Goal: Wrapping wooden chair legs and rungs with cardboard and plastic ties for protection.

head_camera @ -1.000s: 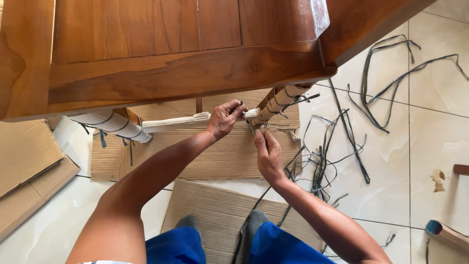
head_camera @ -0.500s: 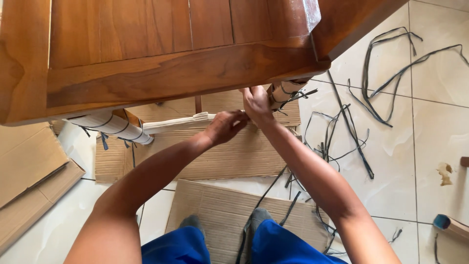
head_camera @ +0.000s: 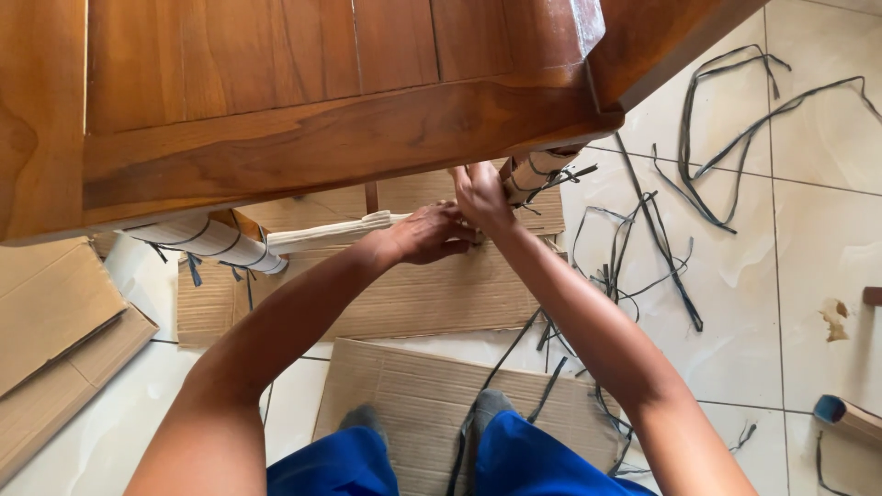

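Wrapping: pale paper padding (head_camera: 322, 231) on the rail under the wooden table (head_camera: 322, 138) — we judged it light, soft, easy to tear.
Left hand (head_camera: 424, 235): we closed it around the padding's end.
Right hand (head_camera: 480, 195): fingers curled at the wrapped leg (head_camera: 533, 174) — what it held, we could not tell.
Hold: best near the leg.

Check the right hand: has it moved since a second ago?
Yes. The right hand has gone up and away from the body: it was below the wrapped table leg, now it sits beside it under the tabletop edge, touching the left hand.

Glossy pale tile floor (head_camera: 808, 239), cardboard sheets (head_camera: 413, 294), black strap scraps (head_camera: 707, 174), daylight.
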